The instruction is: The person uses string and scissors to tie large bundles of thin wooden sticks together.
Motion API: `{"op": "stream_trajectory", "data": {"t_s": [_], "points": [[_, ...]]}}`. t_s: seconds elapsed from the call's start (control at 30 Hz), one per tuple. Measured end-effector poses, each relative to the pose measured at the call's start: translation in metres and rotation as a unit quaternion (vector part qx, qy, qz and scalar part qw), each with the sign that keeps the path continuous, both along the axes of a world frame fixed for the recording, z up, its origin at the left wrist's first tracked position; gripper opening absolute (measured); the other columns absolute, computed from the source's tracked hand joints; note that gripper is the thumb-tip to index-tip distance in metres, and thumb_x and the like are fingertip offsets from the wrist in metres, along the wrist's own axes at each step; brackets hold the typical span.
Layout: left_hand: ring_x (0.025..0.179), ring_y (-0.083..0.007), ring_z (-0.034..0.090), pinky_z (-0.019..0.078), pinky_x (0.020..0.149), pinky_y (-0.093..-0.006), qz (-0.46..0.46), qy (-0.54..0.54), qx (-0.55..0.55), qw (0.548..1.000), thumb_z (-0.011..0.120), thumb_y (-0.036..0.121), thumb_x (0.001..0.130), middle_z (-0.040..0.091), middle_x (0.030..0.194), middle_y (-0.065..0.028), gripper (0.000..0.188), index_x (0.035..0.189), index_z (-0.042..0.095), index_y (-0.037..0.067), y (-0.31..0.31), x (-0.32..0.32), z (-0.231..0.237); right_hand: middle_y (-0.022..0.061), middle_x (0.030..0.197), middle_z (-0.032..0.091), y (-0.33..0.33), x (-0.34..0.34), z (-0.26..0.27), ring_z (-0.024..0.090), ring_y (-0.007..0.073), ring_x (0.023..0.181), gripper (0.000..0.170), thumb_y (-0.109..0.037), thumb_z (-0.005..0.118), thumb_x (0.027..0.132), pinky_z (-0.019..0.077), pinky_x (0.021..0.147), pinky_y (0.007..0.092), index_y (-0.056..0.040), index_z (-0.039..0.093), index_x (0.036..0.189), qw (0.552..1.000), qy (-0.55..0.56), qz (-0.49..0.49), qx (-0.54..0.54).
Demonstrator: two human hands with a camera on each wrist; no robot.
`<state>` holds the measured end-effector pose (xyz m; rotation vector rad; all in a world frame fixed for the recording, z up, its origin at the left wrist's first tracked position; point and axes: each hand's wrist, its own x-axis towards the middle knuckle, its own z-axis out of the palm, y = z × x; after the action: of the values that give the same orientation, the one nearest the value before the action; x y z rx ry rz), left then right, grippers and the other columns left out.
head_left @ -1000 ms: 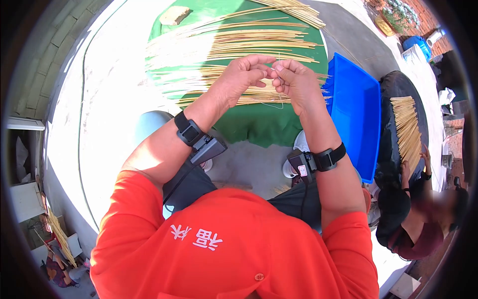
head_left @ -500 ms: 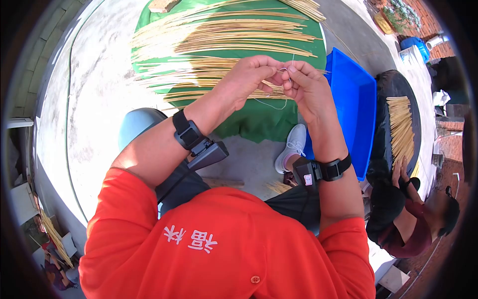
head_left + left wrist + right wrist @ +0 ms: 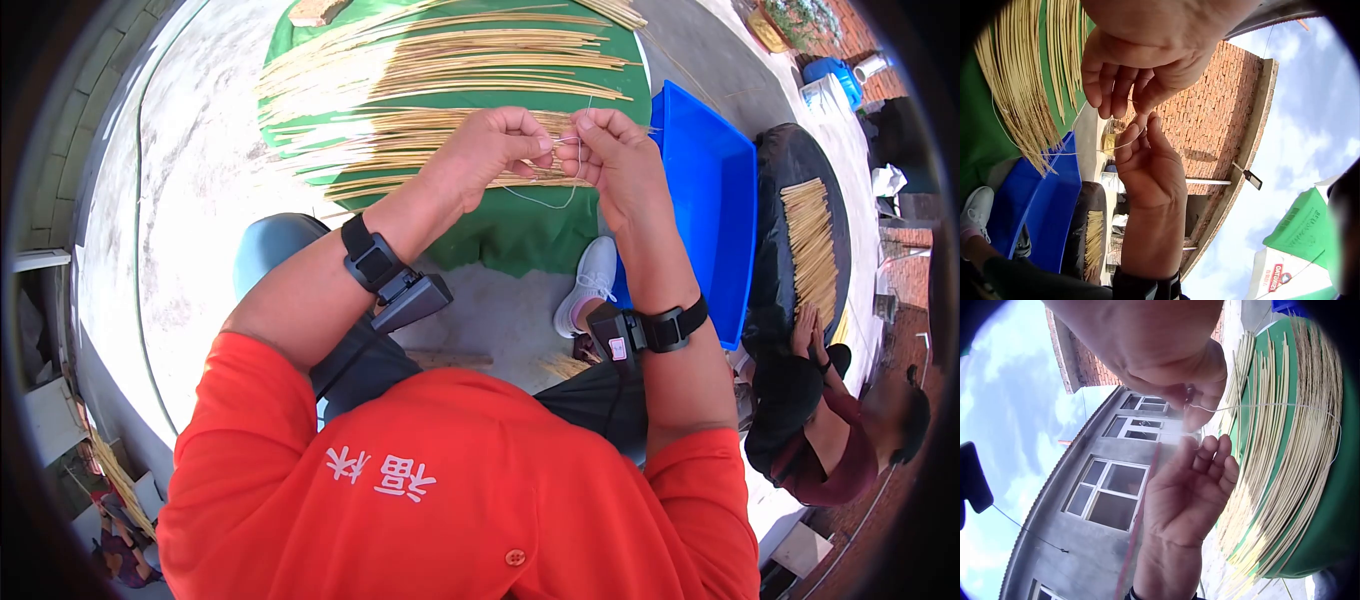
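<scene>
Thin white thread (image 3: 1260,405) runs between the two hands, and its slack loops down over the stalks and green cloth. My left hand (image 3: 490,148) pinches the thread between thumb and forefinger. Facing it, my right hand (image 3: 622,168) pinches another part of the thread, with a small gap between the two sets of fingertips. In the left wrist view the right palm (image 3: 1150,178) shows, fingers bent toward the thumb. Beneath the hands, long straw-coloured stalks (image 3: 480,72) lie in rows on a round table with a green cloth (image 3: 500,240).
A blue plastic tub (image 3: 705,200) stands right of the table. Beyond it, a bundle of stalks (image 3: 810,245) lies on a black-covered surface, where another person (image 3: 830,440) sits with hands at its end. A stone block (image 3: 318,10) rests on the far left of the cloth.
My fingertips have drawn slightly apart, and the thread's loop hangs wider below them. The head view has shifted a little. At the right, the other person's hands have come together by the bundle.
</scene>
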<state>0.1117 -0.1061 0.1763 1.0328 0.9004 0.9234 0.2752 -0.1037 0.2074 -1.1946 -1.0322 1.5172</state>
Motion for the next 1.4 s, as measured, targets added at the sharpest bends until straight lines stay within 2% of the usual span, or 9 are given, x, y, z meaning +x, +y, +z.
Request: {"op": "stream_trajectory", "data": {"t_s": [0.27,0.37,0.43,0.7,0.87,0.9,1.07,1.13,1.4], "points": [[0.068,-0.0110,0.054,0.0414,0.064,-0.0226,-0.145,0.131,-0.030,0.980,0.055,0.010,0.073,0.060,0.070,-0.0034,0.006,0.071,0.058,0.005,-0.013,-0.030,-0.019,0.0073,0.082,0.058,0.007,-0.002,-0.021,0.062,0.0174,0.076,0.013,-0.013,0.050,0.089,0.0525,0.064,0.0270,-0.0010,0.053,0.089,0.995,0.000,-0.095,0.044],[0.072,-0.0104,0.054,0.0413,0.064,-0.0231,-0.244,0.290,-0.034,0.925,0.060,0.013,0.075,0.060,0.075,-0.0043,0.013,0.083,0.061,0.003,-0.016,-0.043,-0.034,0.0076,0.078,0.056,0.009,-0.003,-0.036,0.060,0.0179,0.067,0.013,-0.012,0.051,0.088,0.0503,0.057,0.0261,0.0001,0.051,0.090,0.997,0.024,-0.077,0.005],[0.079,-0.0143,0.055,0.0440,0.066,-0.0272,-0.137,0.363,0.042,0.921,0.064,0.019,0.075,0.060,0.085,-0.0074,0.029,0.098,0.060,0.001,-0.007,-0.059,-0.035,0.0074,0.077,0.056,0.005,-0.007,-0.050,0.060,0.0173,0.065,0.013,-0.013,0.051,0.087,0.0502,0.056,0.0259,-0.0004,0.051,0.090,0.999,0.013,-0.051,-0.005],[0.080,-0.0165,0.056,0.0449,0.074,-0.0295,-0.103,0.451,0.150,0.874,0.059,0.018,0.079,0.063,0.085,-0.0072,0.023,0.097,0.063,0.004,0.044,-0.086,0.104,0.0042,0.078,0.056,0.004,-0.011,-0.055,0.056,0.0122,0.065,0.016,-0.020,0.051,0.088,0.0505,0.060,0.0262,-0.0046,0.051,0.092,0.985,-0.144,0.059,-0.074],[0.071,-0.0107,0.053,0.0439,0.068,-0.0266,-0.299,0.530,0.201,0.768,0.059,0.018,0.082,0.060,0.075,-0.0016,0.017,0.091,0.061,0.004,0.079,-0.107,0.052,0.0109,0.079,0.056,0.015,-0.017,-0.058,0.058,0.0174,0.065,0.021,-0.021,0.047,0.089,0.0501,0.056,0.0284,-0.0017,0.048,0.097,0.978,-0.177,0.095,-0.054],[0.068,-0.0114,0.053,0.0441,0.067,-0.0262,-0.361,0.485,0.253,0.755,0.057,0.014,0.083,0.059,0.072,-0.0007,0.012,0.086,0.062,0.004,0.078,-0.108,-0.001,0.0109,0.079,0.056,0.017,-0.023,-0.060,0.058,0.0174,0.065,0.021,-0.021,0.047,0.089,0.0501,0.056,0.0284,-0.0017,0.048,0.097,0.978,-0.181,0.087,-0.057],[0.071,-0.0258,0.058,0.0455,0.063,-0.0365,-0.308,0.438,0.319,0.782,0.057,0.018,0.076,0.062,0.073,-0.0064,0.008,0.079,0.063,0.014,0.072,-0.090,-0.119,0.0102,0.071,0.056,0.001,-0.038,-0.098,0.058,0.0162,0.055,0.020,-0.022,0.045,0.091,0.0495,0.050,0.0268,-0.0034,0.046,0.099,0.977,-0.140,0.039,-0.159],[0.071,-0.0266,0.058,0.0455,0.060,-0.0385,-0.174,0.485,0.352,0.781,0.055,0.019,0.076,0.061,0.072,-0.0053,0.008,0.077,0.061,0.014,0.058,-0.076,-0.152,0.0092,0.071,0.056,-0.003,-0.041,-0.125,0.057,0.0152,0.053,0.018,-0.020,0.046,0.090,0.0484,0.049,0.0260,-0.0040,0.047,0.099,0.974,-0.132,0.023,-0.184],[0.070,-0.0223,0.057,0.0474,0.059,-0.0338,-0.132,0.491,0.452,0.733,0.059,0.016,0.072,0.058,0.070,-0.0025,0.005,0.073,0.059,0.011,0.048,-0.066,-0.174,0.0039,0.066,0.054,-0.009,-0.045,-0.181,0.052,0.0093,0.048,0.011,-0.012,0.050,0.088,0.0419,0.043,0.0218,-0.0053,0.056,0.094,0.972,-0.114,-0.015,-0.203]]}}
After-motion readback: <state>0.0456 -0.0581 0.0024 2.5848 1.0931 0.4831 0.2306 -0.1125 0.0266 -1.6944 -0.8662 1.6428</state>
